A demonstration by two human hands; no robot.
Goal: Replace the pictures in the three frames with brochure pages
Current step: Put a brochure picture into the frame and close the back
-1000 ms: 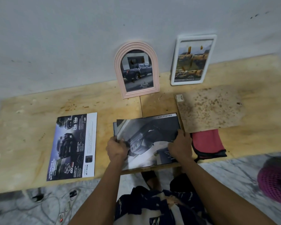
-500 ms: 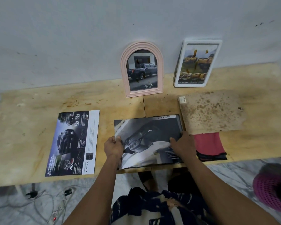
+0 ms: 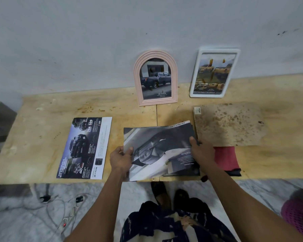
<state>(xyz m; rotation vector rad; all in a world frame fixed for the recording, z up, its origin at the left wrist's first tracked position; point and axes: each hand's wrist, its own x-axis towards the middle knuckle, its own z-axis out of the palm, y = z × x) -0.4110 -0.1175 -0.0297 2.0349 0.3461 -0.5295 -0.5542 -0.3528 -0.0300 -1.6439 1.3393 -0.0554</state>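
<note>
A grey car brochure page (image 3: 157, 145) lies over the brochure (image 3: 184, 169) at the table's front edge, its left side lifted. My left hand (image 3: 121, 158) pinches the page's left edge. My right hand (image 3: 202, 151) grips its right edge with the thumb on top. A loose printed page (image 3: 87, 147) lies flat to the left. A pink arched frame (image 3: 155, 77) with a truck picture leans on the wall. To its right leans a white rectangular frame (image 3: 214, 73) with a yellowish car picture. A stained brown backing board (image 3: 229, 124) lies face down to the right.
A pink and black cloth (image 3: 226, 159) lies under the board's front edge. The wooden table (image 3: 42, 123) ends just in front of my hands. Cables (image 3: 59, 206) lie on the marble floor at left. A pink mesh object (image 3: 299, 215) sits at lower right.
The top page has lifted and curled off the brochure between my hands, its left side rising. The camera has tilted so the frames sit lower in view.
</note>
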